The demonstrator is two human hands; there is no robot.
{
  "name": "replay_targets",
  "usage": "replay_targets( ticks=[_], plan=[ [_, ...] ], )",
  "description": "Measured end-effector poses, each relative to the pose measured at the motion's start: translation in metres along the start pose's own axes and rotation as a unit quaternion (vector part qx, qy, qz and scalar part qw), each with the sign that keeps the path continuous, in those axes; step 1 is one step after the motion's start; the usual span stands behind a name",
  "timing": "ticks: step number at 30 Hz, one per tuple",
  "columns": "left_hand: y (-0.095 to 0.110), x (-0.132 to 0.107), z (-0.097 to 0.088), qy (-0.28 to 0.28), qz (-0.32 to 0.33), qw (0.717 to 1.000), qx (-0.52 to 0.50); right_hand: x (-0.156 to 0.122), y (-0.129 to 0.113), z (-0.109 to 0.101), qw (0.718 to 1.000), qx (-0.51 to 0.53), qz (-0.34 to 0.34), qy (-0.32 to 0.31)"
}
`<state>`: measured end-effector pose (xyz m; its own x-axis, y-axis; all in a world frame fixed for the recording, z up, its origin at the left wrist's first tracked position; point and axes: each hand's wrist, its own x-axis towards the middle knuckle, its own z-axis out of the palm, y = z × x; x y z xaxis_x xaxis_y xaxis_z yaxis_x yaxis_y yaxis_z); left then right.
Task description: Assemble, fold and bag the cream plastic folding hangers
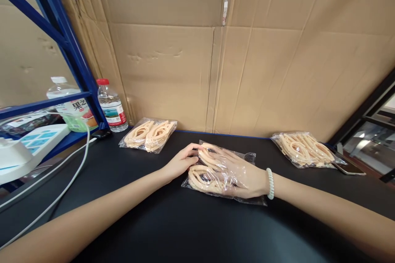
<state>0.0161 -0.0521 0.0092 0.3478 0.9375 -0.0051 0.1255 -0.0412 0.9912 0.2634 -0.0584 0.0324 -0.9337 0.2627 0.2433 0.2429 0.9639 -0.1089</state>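
Observation:
A clear plastic bag (212, 172) of peach-coloured looped rubber pieces lies on the black table (173, 230) in front of me. My right hand (243, 174) is inside the bag, fingers stretched flat among the pieces. My left hand (182, 160) rests at the bag's left edge, its fingertips pinching the plastic near the opening. A white bead bracelet (270, 183) circles my right wrist.
Two more filled bags lie at the back: one left (149, 133), one right (305, 149). Cardboard sheets (216, 49) wall off the rear. A water bottle (111, 106), blue shelf frame (61, 37), white cable (61, 172) and boxes stand at left. A phone (350, 168) lies at right.

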Motion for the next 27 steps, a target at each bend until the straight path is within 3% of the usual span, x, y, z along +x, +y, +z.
replay_targets(
  ticks=[3,15,21,27],
  plan=[
    [-0.001,0.001,0.000,-0.002,0.001,1.000,-0.004,0.005,0.003,0.002,0.999,-0.038,-0.027,-0.015],
    [0.002,0.002,-0.003,0.050,-0.037,0.998,0.001,-0.001,-0.002,0.008,0.995,-0.085,0.022,-0.051],
    [0.003,0.001,-0.005,0.071,-0.040,0.997,0.003,-0.009,-0.006,-0.001,0.996,-0.078,0.013,-0.050],
    [0.005,-0.001,-0.006,0.089,-0.022,0.996,0.019,-0.024,-0.011,-0.012,0.994,-0.043,0.047,-0.083]
  ],
)
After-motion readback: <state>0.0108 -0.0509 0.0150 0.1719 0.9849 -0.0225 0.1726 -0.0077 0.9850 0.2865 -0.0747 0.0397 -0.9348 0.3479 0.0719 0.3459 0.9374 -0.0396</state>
